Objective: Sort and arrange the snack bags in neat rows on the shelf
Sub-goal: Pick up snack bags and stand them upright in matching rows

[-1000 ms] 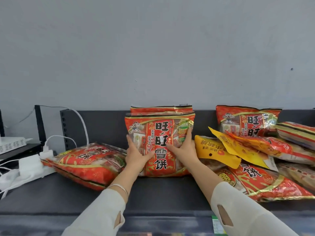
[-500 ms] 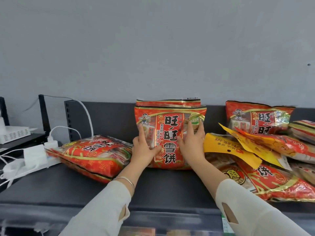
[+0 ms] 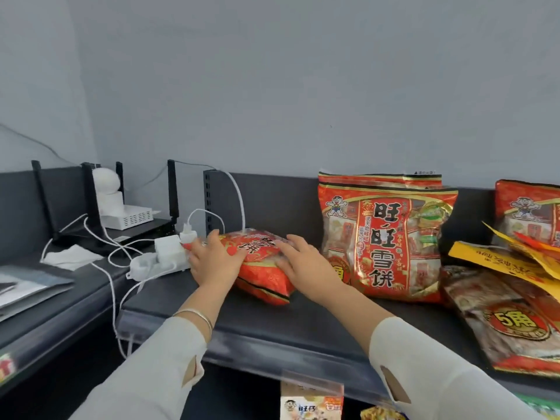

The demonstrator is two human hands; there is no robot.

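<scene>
The upright red bag just right of the fingers reads 旺旺雪饼. The lying bag under the fingers shows 雪饼. The flat bag well to their right bears 5角.

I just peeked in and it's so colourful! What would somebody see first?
The big red snack bag standing upright at the back of the dark shelf jumps out first. Just left of it, the left hand and right hand rest on a flat red bag. At the far right sits a messy pile of red and yellow bags.
</scene>
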